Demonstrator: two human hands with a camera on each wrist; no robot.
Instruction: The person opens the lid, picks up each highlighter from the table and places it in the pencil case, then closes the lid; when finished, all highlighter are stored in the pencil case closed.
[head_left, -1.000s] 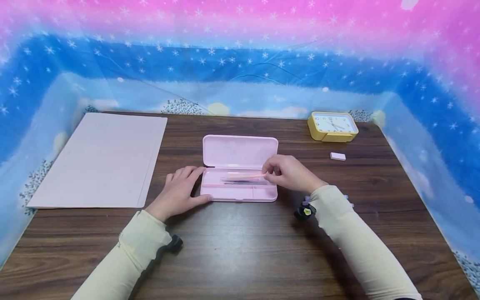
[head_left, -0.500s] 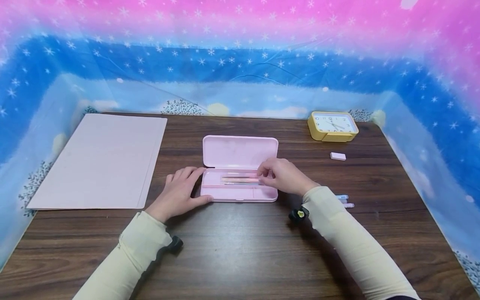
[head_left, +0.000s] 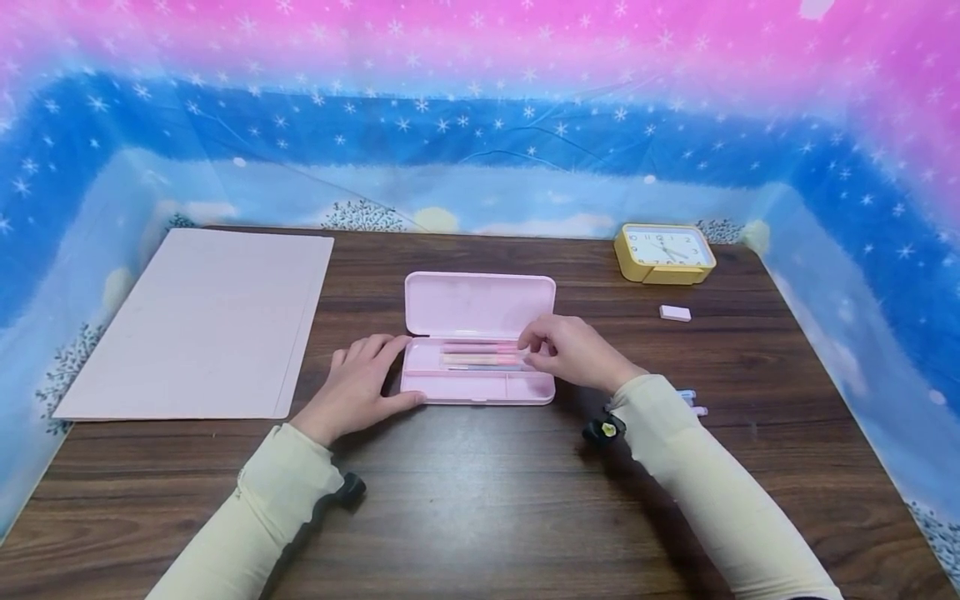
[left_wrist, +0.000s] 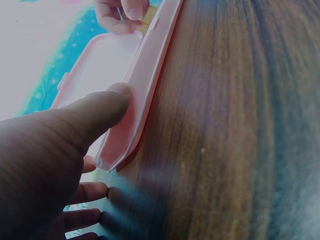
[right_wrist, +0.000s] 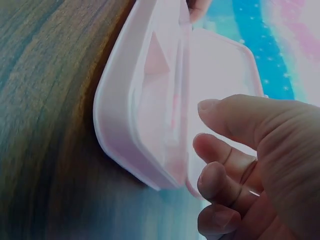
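Note:
A pink pencil case (head_left: pixel 456 385) lies on the table with its lid (head_left: pixel 480 304) raised. Several slim pens (head_left: pixel 480 359) lie side by side in its rear compartment; their right ends are partly behind my fingers. My left hand (head_left: pixel 358 385) holds the case's left end, its thumb on the front rim and its forefinger at the rear corner. In the left wrist view that thumb (left_wrist: pixel 107 107) presses the front wall. My right hand (head_left: pixel 573 354) hovers over the right end of the rear compartment. In the right wrist view its thumb and bent fingers (right_wrist: pixel 220 180) are apart, with nothing between them.
A large pale pink folder (head_left: pixel 202 325) lies at left. At the back right stands a yellow clock (head_left: pixel 665 254), with a small white eraser (head_left: pixel 675 313) in front. Pens (head_left: pixel 687 398) lie partly hidden behind the right sleeve. A patterned cloth (head_left: pixel 480 125) borders the table.
My right hand lowered a pen into the rear compartment and let it go, its thumb and fingers now parted. The left hand has stayed on the case.

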